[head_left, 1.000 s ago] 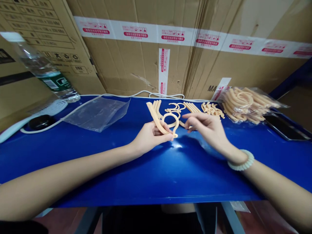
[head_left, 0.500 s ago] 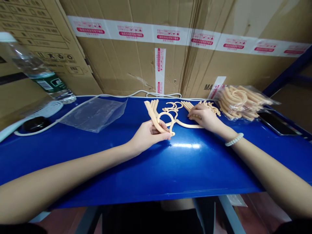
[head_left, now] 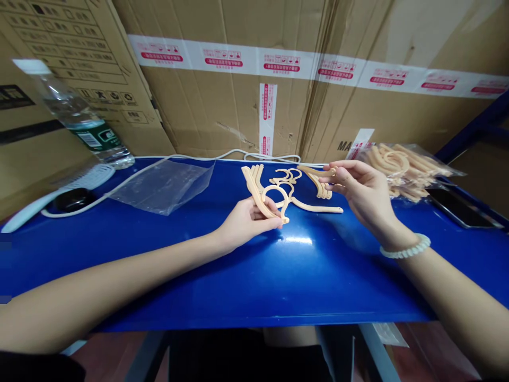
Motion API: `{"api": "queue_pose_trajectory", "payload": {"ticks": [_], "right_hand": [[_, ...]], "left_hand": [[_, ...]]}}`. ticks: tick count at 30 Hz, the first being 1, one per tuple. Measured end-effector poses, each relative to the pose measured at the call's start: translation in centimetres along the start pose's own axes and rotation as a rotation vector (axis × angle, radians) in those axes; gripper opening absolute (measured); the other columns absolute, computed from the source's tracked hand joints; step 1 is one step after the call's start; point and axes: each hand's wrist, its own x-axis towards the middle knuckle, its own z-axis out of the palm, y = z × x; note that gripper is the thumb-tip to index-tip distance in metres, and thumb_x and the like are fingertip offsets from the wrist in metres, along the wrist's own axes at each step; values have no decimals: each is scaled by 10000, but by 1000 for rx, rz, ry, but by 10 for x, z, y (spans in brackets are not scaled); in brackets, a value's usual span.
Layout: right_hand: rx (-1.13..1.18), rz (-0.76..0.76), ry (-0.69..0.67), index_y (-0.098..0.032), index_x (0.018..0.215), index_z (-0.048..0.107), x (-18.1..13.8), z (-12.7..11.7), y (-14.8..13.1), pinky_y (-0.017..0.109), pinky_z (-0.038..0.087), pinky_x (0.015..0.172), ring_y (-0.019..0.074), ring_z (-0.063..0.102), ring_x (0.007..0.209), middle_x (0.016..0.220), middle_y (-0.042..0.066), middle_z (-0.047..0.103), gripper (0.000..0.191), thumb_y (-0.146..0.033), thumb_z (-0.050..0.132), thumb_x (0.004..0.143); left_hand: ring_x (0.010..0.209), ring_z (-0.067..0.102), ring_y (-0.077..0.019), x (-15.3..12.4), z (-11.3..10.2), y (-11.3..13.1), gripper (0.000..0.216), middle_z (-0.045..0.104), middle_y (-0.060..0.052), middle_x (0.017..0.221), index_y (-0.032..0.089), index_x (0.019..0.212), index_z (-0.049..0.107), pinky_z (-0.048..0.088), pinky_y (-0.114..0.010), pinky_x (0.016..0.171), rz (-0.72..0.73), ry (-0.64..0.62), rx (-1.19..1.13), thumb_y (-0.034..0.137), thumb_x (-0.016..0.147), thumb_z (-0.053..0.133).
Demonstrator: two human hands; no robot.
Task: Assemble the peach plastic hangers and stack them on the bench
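My left hand (head_left: 246, 225) is closed around a beige curved plastic hanger arm (head_left: 253, 185), which has a round hook (head_left: 287, 199) at its lower end. My right hand (head_left: 366, 193) pinches one end of another hanger arm (head_left: 312, 171), raised above the blue table. Below it lie several loose hanger arms (head_left: 324, 193) side by side. Behind my left hand are more loose arms (head_left: 260, 172). Between the two groups sit several small hooks (head_left: 295, 173). A hanger with its hook and a spread arm (head_left: 318, 208) rests on the table, partly hidden by my left hand.
A clear bag of beige parts (head_left: 397, 167) lies at the right, beside a phone (head_left: 461, 207). On the left are an empty plastic bag (head_left: 163, 185), a water bottle (head_left: 93, 130), a brush (head_left: 59, 193) and a black mouse-like object (head_left: 73, 199). Cardboard boxes (head_left: 222, 116) line the back.
My right hand has lifted a hanger arm from the right-hand group and moved up and to the right. My left hand keeps its hold, and the view has shifted slightly.
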Motion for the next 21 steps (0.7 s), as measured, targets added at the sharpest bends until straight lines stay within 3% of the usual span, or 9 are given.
{"api": "queue_pose_trajectory", "payload": {"ticks": [3, 7, 11, 14, 17, 21], "right_hand": [[72, 49, 4, -208, 866, 762, -6, 5, -2, 393, 598, 913, 225, 733, 907, 1018, 77, 758, 287, -465, 857, 782], [136, 173, 12, -229, 893, 753, -14, 11, 1, 393, 596, 914, 203, 720, 876, 1008, 45, 748, 303, -377, 923, 689], [189, 248, 45, -311, 1083, 697, -25, 20, 2, 379, 595, 927, 180, 711, 901, 1074, -10, 709, 533, -258, 945, 615], [267, 358, -44, -312, 1165, 671, -32, 27, 2, 389, 587, 951, 174, 714, 867, 1031, -13, 708, 652, -219, 952, 585], [242, 415, -226, -228, 1040, 710, -35, 31, 5, 396, 581, 938, 175, 706, 820, 895, 6, 720, 478, -256, 943, 624], [111, 344, -366, -190, 898, 722, -39, 34, 11, 401, 576, 921, 184, 705, 816, 867, 24, 744, 300, -297, 911, 690]], "left_hand": [[800, 738, -166, 0, -1, -1, 265, 753, -34, 835, 151, 864, 604, 581, -316, 836, 7, -4, 7, 197, 718, 820], [864, 748, -189, 1, -1, 1, 282, 752, -40, 875, 159, 872, 588, 579, -340, 879, 43, -21, 14, 209, 722, 822], [879, 750, -191, 2, -1, 1, 280, 759, -46, 912, 164, 883, 577, 579, -343, 889, 95, -34, 36, 204, 738, 813], [865, 754, -197, 3, -2, -1, 305, 769, -49, 917, 171, 913, 556, 586, -357, 870, 95, -42, 38, 194, 745, 809], [865, 753, -197, 3, -4, -2, 326, 767, -48, 924, 175, 937, 538, 587, -362, 863, 94, -47, 46, 182, 749, 804], [854, 755, -191, 3, -5, -3, 363, 762, -42, 927, 179, 995, 512, 583, -360, 859, 96, -73, 31, 167, 761, 790]]}}
